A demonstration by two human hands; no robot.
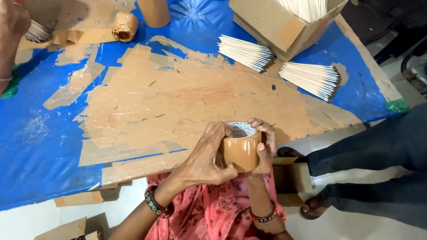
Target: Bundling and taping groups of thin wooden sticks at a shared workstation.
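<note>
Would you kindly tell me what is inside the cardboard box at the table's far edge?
The cardboard box holds a bundle of pale thin sticks; its walls hide their lower ends.

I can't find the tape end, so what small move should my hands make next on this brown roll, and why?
Probably turn the brown tape roll slowly while the left hand thumb feels its face: both hands, the right hand too, already grip it, and no loose end shows.

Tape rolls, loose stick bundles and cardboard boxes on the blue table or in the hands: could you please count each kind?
Brown tape rolls: 2, one between the left hand and right hand, one on the table
Stick bundles: 2
Cardboard box: 1
Total: 5
</note>
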